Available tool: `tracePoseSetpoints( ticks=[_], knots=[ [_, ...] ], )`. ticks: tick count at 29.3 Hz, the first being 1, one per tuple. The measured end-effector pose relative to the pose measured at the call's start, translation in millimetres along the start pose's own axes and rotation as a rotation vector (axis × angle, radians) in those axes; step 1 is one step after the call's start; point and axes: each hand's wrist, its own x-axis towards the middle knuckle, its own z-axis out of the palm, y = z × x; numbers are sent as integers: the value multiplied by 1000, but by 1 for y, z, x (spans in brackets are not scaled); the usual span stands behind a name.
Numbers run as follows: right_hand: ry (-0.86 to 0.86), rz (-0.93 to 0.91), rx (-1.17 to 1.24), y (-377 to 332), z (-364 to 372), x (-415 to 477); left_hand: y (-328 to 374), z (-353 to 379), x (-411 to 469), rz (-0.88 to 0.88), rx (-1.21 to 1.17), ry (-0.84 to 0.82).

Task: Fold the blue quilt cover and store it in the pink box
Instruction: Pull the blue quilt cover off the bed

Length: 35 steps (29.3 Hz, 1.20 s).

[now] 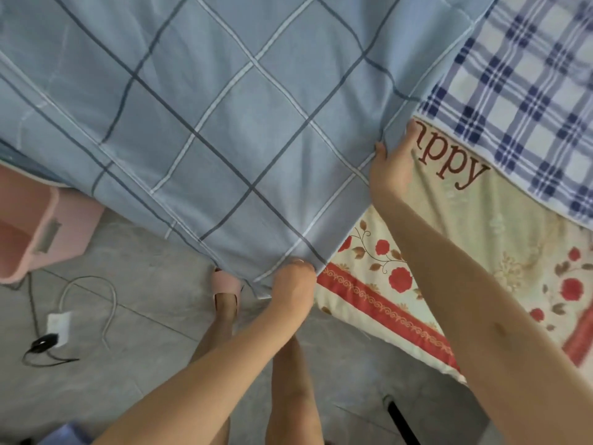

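Nearest my camera: two bare forearms (481,316), reaching forward.
Left hand (293,281): fingers bunched tight round the near corner of the blue quilt cover (224,107).
Right hand (390,165): fingers pinching the cover's right edge, further up.
Cover: I log it spread across the bed, near corner hanging over the floor.
Pink box (48,220): on the floor at left, far side hidden by the cover.
Bed: flowered blanket (465,252), checked sheet (529,91).
Floor: pink slipper (226,284), power strip (59,322).

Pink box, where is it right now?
The pink box sits on the floor at the left edge of the head view, beside the overhanging edge of the blue quilt cover, near the white power strip.
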Motion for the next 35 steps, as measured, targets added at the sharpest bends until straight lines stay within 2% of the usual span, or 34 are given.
tracePoseSetpoints(
  ticks=[3,5,8,10,14,19,23,26,29,31,32,33,35],
  knots=[
    [37,-203,-220,16,-28,-3,37,13,-10,57,-64,36],
    [-23,-261,-457,39,-50,4,66,10,-21,87,-63,-17],
    [-71,-233,-707,71,-90,15,111,26,-30,85,-115,-202],
    [-64,-209,-795,89,-116,16,139,35,-38,100,-148,-250],
    [-78,-118,-868,132,-162,8,194,60,-58,158,-93,-390],
    [-55,-45,-885,181,-203,-4,235,86,-76,322,-60,-379],
    [-85,7,-868,199,-211,-3,233,97,-82,535,-11,-371],
    [-98,137,-996,210,-200,-11,201,99,-79,644,-46,-432],
    [-13,120,-823,205,-183,-49,141,87,-78,483,-320,-455],
    [42,-20,-701,204,-160,-85,94,75,-75,285,-547,-283],
    [41,-67,-651,207,-146,-106,68,66,-71,170,-576,-162],
    [30,-84,-612,213,-131,-126,39,57,-63,25,-570,-68],
    [5,11,-536,225,-97,-173,-21,38,-42,-322,-577,65]
  ],
)
